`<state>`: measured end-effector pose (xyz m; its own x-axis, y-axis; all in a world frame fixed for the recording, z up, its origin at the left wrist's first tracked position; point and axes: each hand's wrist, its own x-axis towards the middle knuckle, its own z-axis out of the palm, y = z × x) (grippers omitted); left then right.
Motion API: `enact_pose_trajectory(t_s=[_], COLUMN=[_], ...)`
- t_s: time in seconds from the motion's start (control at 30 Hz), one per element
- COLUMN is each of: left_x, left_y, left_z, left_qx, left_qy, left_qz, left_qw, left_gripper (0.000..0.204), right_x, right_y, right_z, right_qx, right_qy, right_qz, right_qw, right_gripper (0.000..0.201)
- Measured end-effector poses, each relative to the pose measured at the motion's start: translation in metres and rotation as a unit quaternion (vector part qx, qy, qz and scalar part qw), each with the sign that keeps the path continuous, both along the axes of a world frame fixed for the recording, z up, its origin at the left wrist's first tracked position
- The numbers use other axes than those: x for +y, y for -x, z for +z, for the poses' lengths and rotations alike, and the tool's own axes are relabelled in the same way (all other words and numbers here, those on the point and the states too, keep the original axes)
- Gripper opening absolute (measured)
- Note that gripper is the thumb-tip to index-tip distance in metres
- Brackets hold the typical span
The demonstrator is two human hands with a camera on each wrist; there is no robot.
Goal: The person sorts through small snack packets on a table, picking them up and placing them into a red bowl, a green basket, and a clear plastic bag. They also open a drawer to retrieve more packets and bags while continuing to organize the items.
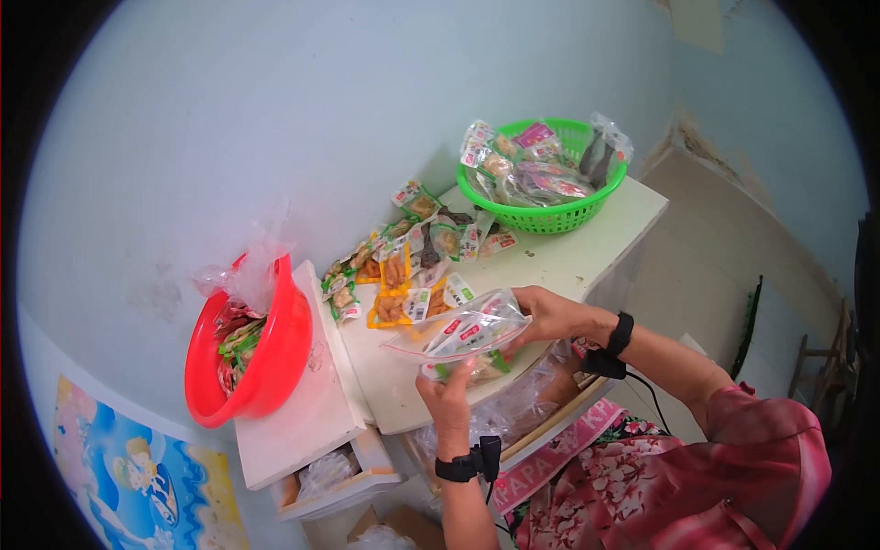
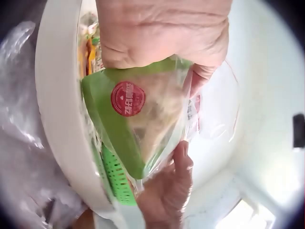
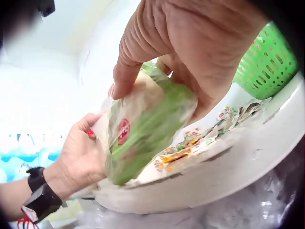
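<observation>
A clear zip bag (image 1: 466, 328) with a red line along its mouth is held between both hands over the front of the white table. Packets with green edges and a round red label (image 2: 128, 98) show through its film. My left hand (image 1: 447, 403) grips the bag's near side, thumb up against the film. On the other side my right hand (image 1: 550, 316) holds it between thumb and fingers, as the right wrist view also shows. Several small snack packets, among them a yellow one (image 1: 395, 267), lie in a heap on the table just beyond the bag.
A green basket (image 1: 552, 218) of bagged packets stands at the table's far right. At the left, a red basin (image 1: 295, 344) holds packets and a plastic bag. An open drawer (image 1: 550, 412) of clear plastic bags sits below the table's front edge, close to the body.
</observation>
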<state>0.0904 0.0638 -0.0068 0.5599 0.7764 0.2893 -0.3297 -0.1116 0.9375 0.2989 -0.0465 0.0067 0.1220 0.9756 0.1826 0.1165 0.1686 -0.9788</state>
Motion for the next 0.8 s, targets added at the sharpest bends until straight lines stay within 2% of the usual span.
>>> enact_pose_trajectory(t_s=[0.1,0.17,0.3,0.4,0.5,0.6,0.7,0.8], left_x=[0.008,0.016,0.009,-0.008,-0.003,-0.007,-0.008,0.001], left_y=[-0.005,-0.006,-0.011,-0.013,-0.003,-0.002,-0.004,0.009], left_z=[-0.02,-0.038,-0.037,-0.018,-0.016,-0.003,0.011,0.011], left_qx=[-0.166,-0.174,-0.165,-0.155,-0.106,-0.055,-0.02,0.074], left_qy=[0.169,0.218,0.249,0.15,0.068,0.057,0.01,-0.122], left_qz=[-0.012,-0.036,-0.033,-0.007,-0.075,-0.071,0.024,0.077], left_qw=[0.971,0.96,0.954,0.976,0.989,0.994,0.999,0.987], left_gripper=[0.05,0.055,0.059,0.06,0.069,0.064,0.048,0.032], right_x=[-0.012,-0.005,0.004,0.004,0.001,-0.004,-0.002,0.009], right_y=[0.018,0.02,0.02,0.023,0.027,0.034,0.032,0.011], right_z=[0.036,0.03,0.02,0.015,0.018,0.026,0.02,0.018], right_qx=[0.095,0.014,-0.118,-0.127,-0.143,-0.174,-0.125,-0.104], right_qy=[-0.018,-0.034,-0.02,-0.023,-0.035,-0.033,-0.09,-0.124], right_qz=[0.003,-0.048,-0.15,-0.176,-0.197,-0.208,-0.159,-0.089], right_qw=[0.995,0.998,0.981,0.976,0.969,0.962,0.975,0.983], right_gripper=[0.065,0.064,0.068,0.071,0.071,0.067,0.057,0.047])
